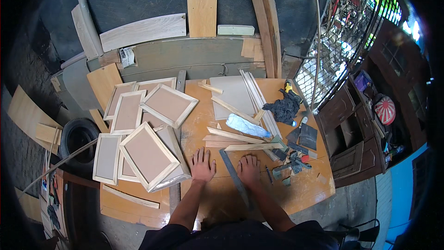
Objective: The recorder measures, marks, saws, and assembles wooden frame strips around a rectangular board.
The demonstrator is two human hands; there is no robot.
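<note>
Left hand (202,166) and right hand (249,171) are spread apart; at the latter's nine o'clock, the stiff-looking dark strip (232,171) is best edge-gripped.

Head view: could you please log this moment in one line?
left hand: palm down on table; right hand: beside dark strip; wooden frames: piled left

The orange-brown varnished wooden table (303,193) was moderately and softly lit, with faint sheen near its right corner. Daylight was admitted through the black metal mesh fence (331,59) beyond its right end, where highlights were overexposed. Left of the table, dimness was seen; outer edges were bowed and vignetted black.
</note>
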